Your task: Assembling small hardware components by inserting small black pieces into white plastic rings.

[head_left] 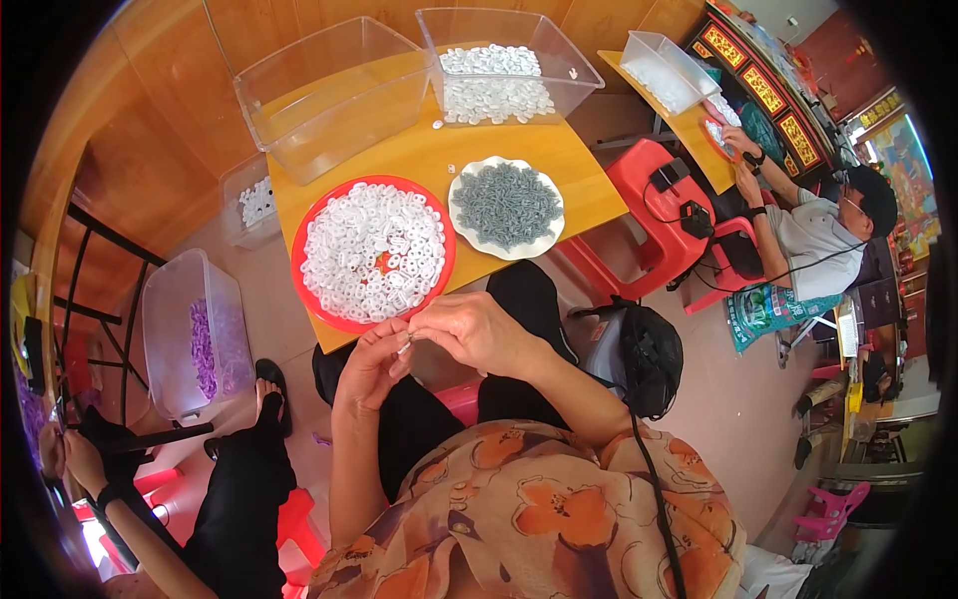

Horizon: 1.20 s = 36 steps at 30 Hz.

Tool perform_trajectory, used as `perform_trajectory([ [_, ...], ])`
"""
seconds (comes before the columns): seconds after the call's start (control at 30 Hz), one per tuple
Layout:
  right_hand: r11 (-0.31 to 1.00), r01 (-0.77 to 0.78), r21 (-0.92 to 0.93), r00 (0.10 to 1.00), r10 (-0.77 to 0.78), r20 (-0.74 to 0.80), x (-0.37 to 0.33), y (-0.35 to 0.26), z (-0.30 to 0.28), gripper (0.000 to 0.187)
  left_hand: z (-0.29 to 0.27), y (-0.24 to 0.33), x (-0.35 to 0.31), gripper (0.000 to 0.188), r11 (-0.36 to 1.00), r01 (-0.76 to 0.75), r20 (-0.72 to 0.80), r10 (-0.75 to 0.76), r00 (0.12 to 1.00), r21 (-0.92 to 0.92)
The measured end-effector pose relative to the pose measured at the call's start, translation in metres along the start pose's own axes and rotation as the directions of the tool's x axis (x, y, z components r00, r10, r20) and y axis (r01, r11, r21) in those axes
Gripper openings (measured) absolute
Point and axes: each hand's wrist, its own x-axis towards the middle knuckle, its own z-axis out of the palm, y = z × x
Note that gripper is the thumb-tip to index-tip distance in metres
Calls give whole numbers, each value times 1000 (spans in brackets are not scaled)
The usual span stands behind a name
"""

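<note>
My left hand and my right hand meet in front of my lap, just past the near rim of a red round tray. Between the left thumb and fingers sits a small white plastic piece, mostly covered. The right fingertips are pinched together against it; whether they hold a second small part is hidden. White oval plastic pieces with holes fill the tray. To its right, a white scalloped plate carries a heap of small grey plastic parts.
Clear plastic bins stand at the table's far side; the right one holds white pieces. A tub with purple pieces is on the floor at left. Red stools stand at right. Two other people work nearby, left and right.
</note>
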Motion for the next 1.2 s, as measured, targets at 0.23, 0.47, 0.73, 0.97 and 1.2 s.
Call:
perform_trajectory([
  [0.23, 940, -281, 192, 957, 289, -14, -10, 4, 6, 14, 20, -14, 5, 7, 909, -172, -179, 255, 950, 380],
  [0.47, 926, -365, 96, 931, 365, 22, -3, 16, 21, 23, 32, -19, 4, 6, 424, -317, -67, 680, 730, 848],
  [0.73, 939, -310, 148, 943, 323, -77, 2, 17, 40, 15, 27, -13, 3, 7, 429, -286, -98, 680, 727, 857],
  [0.97, 968, -247, 42, 963, 250, -97, -2, 21, 45, 14, 10, -20, 5, 10, 823, -266, -222, 419, 880, 502],
  [1.2, 518, -575, 634, 787, 561, 255, -15, 32, 34, 25, 35, -27, 8, 8, 666, -292, -206, 563, 800, 687],
])
